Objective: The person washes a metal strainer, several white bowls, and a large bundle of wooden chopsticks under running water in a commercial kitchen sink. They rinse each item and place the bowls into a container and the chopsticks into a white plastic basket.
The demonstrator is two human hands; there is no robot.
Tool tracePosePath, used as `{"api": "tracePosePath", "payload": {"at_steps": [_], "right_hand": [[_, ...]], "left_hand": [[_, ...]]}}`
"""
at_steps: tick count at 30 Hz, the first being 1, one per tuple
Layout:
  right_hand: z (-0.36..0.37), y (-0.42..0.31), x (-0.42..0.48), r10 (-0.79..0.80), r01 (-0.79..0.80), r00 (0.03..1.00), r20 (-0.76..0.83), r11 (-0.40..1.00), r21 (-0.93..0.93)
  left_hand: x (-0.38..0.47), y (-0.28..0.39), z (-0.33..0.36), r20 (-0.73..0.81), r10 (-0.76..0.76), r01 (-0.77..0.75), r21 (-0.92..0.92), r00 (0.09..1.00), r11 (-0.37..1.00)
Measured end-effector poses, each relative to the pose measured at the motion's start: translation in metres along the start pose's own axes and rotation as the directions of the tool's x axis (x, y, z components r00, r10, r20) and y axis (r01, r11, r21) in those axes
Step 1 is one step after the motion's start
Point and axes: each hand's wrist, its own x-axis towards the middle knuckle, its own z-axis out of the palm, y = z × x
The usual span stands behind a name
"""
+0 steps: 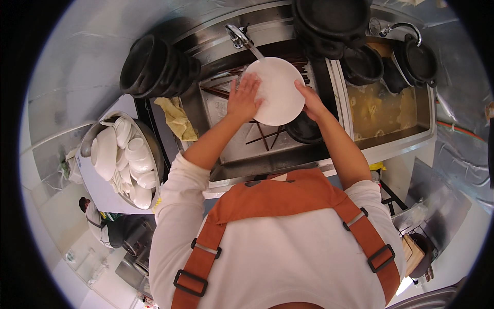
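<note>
A round white plate (278, 92) is held over the left basin of a steel sink (231, 154), under water running from a chrome faucet (238, 35). My right hand (312, 101) grips the plate's right rim, thumb on its face. My left hand (245, 97) lies with spread fingers on the plate's left part. Below the plate, dark chopsticks (262, 135) lie scattered on the basin floor, and a black bowl (304, 128) sits partly hidden beside them.
Stacked black bowls (148, 69) stand at the left, more black pots (332, 19) behind. A yellow cloth (177, 119) lies on the left ledge, near a metal basin (157, 154) of white dishes. The right basin (386, 112) holds cloudy yellowish water. Another person (101, 226) is at far left.
</note>
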Motion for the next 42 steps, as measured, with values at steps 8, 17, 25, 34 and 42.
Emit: {"api": "tracePosePath", "payload": {"at_steps": [8, 17, 25, 34, 42], "right_hand": [[0.017, 0.011, 0.009, -0.012, 0.013, 1.0, -0.015, 0.999, 0.05], [0.017, -0.007, -0.013, -0.012, 0.0, 0.993, -0.116, 0.995, -0.101], [-0.019, -0.001, 0.028, 0.133, -0.115, 0.991, 0.018, 0.91, -0.398], [0.08, 0.02, 0.049, -0.568, 0.076, 0.802, 0.184, -0.207, -0.975], [0.075, 0.045, 0.01, -0.208, 0.733, 0.68, 0.703, 0.216, -0.645]], "left_hand": [[0.029, 0.067, 0.036, -0.009, -0.229, 0.192, -0.51, 0.973, 0.838], [-0.044, 0.025, 0.047, 0.01, -0.481, 0.455, -0.342, 0.877, 0.822], [-0.042, 0.005, -0.016, 0.654, -0.185, 0.397, -0.633, 0.733, -0.665], [-0.026, 0.025, -0.041, 0.531, -0.435, 0.299, -0.815, 0.727, -0.496], [-0.027, 0.0, -0.028, 0.56, -0.494, 0.349, -0.818, 0.665, -0.457]]}}
